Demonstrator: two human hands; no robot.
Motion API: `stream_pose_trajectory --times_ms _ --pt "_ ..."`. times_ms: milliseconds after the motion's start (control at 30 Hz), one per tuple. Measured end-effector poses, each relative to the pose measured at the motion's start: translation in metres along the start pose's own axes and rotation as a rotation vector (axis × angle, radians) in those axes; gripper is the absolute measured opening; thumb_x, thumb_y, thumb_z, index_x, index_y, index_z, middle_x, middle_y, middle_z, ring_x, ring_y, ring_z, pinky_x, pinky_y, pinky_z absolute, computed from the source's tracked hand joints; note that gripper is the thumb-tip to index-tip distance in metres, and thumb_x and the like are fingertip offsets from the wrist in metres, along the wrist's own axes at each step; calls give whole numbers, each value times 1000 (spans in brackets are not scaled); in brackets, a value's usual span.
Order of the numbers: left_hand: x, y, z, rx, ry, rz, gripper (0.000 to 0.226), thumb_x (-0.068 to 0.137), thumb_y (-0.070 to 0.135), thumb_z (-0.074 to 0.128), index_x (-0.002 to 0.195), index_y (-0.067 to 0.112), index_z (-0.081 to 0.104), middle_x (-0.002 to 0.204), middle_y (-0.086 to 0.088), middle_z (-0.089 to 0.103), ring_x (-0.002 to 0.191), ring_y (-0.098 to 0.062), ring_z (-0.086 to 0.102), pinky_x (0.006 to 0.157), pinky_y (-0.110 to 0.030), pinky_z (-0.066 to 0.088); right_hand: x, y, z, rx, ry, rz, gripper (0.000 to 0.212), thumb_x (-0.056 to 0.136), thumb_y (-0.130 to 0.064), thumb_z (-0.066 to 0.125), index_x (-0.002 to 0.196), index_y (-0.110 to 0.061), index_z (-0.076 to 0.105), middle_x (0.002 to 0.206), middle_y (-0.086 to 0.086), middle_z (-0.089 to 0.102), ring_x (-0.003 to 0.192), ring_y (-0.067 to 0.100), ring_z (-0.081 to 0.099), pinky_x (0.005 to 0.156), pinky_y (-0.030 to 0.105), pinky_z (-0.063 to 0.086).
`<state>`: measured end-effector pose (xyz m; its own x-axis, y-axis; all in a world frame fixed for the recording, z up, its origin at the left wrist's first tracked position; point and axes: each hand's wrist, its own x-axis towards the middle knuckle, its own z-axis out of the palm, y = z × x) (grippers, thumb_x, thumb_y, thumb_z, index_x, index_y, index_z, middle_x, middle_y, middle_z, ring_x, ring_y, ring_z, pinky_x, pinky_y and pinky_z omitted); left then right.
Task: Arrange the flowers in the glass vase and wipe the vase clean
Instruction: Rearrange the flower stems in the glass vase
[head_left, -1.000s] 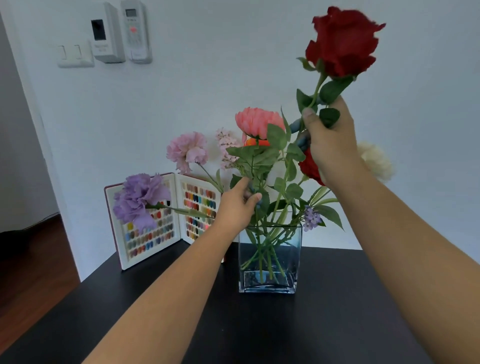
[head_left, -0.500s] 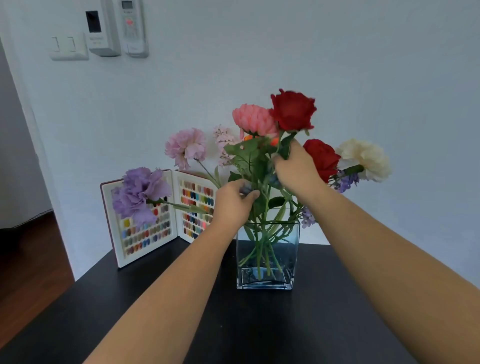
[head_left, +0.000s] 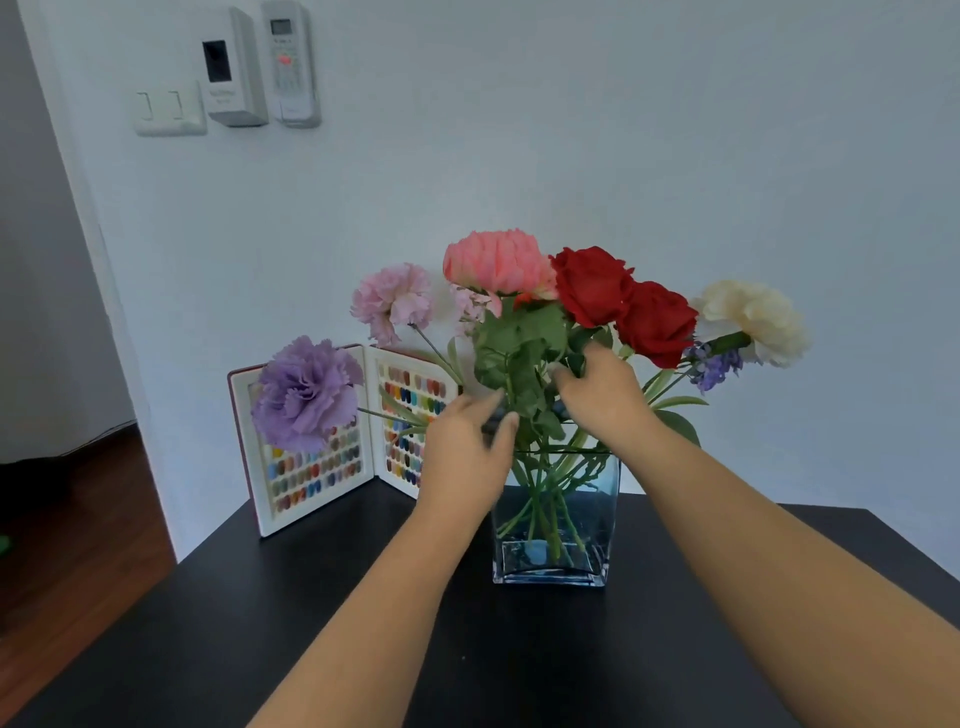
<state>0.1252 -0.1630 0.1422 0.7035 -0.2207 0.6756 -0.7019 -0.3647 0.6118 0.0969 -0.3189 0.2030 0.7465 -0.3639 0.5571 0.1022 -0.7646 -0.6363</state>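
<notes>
Between both hands' grips (head_left: 524, 400), flower stems (head_left: 519, 384) (above glass vase (head_left: 558, 525)).

Home room: wood floor (head_left: 78, 519), wall switches (head_left: 169, 109) (aircon remote (head_left: 288, 62) beside)

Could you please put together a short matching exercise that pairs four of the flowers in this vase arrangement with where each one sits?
Column one:
1. purple flower
2. cream flower
3. coral flower
4. light pink flower

Column two:
A. far right of the bunch
B. top centre, highest bloom
C. far left, in front of the open colour chart
D. upper left, between the purple and coral blooms

Right pairs: 1-C, 2-A, 3-B, 4-D. All stems stand in the glass vase.
</notes>
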Motion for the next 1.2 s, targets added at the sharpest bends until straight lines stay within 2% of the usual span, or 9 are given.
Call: stream_pose_trajectory --times_ms 133,267,400,467,600,700,800,1033,1200 --pt "-47 -30 -2 -293 147 -274 13 91 33 69 86 43 75 84 15 74 82 2 68 77 -15 53 -9 3 1 80 3 19 19 93 -24 53 110 -15 52 77 6 63 65 19 62 53 26 48" --pt "-51 -47 -2 -506 207 -524 13 90 36 71 101 41 67 96 4 75 87 -15 73 89 -43 58 -21 4 10 181 -36 86 35 89 -21 50 123 -22 41 77 7 61 52 15 53 39 19 41" --pt "-32 -38 0 -460 223 -426 29 91 33 71 105 48 50 112 10 67 98 -17 68 88 -49 58 -29 2 24 216 -93 99 36 85 -18 53 118 -22 41 75 4 60 51 10 51 39 16 38" --pt "-24 -34 3 -450 199 -368 38 95 25 67 125 38 47 114 7 67 97 -22 67 82 -51 58 -27 0 30 170 -103 76 38 83 -21 59 117 -17 43 79 -1 60 60 7 54 44 15 37" --pt "-7 -28 7 -301 150 -233 53 100 16 56 148 12 33 105 -1 71 92 -14 66 78 -25 52 -19 -8 35 130 -130 38 30 77 -29 71 100 -24 54 78 -19 56 70 -1 51 53 5 34" --pt "9 -22 4 -238 86 -150 48 100 8 53 145 9 35 99 2 68 84 -5 64 69 -11 46 -11 -12 35 226 -196 58 27 74 -24 77 98 -21 64 91 -6 70 86 13 64 76 27 53" --pt "27 -13 1 -139 15 -69 49 100 8 52 145 8 34 92 7 64 74 -1 58 59 -7 40 -4 -13 29 334 -195 97 27 77 -12 77 101 -14 65 99 3 71 93 20 67 89 39 54" --pt "71 12 -19 -122 16 40 33 103 15 47 133 9 36 96 -7 65 80 -26 70 75 -50 60 11 -11 -2 184 -77 79 29 83 -16 71 109 -5 63 105 9 70 97 26 64 88 39 52" --pt "97 29 -42 -211 56 25 42 103 10 45 142 23 36 94 -9 63 80 -26 72 72 -43 63 16 -7 -18 93 -46 51 24 85 -14 70 106 -7 60 109 10 68 101 27 63 87 32 50"
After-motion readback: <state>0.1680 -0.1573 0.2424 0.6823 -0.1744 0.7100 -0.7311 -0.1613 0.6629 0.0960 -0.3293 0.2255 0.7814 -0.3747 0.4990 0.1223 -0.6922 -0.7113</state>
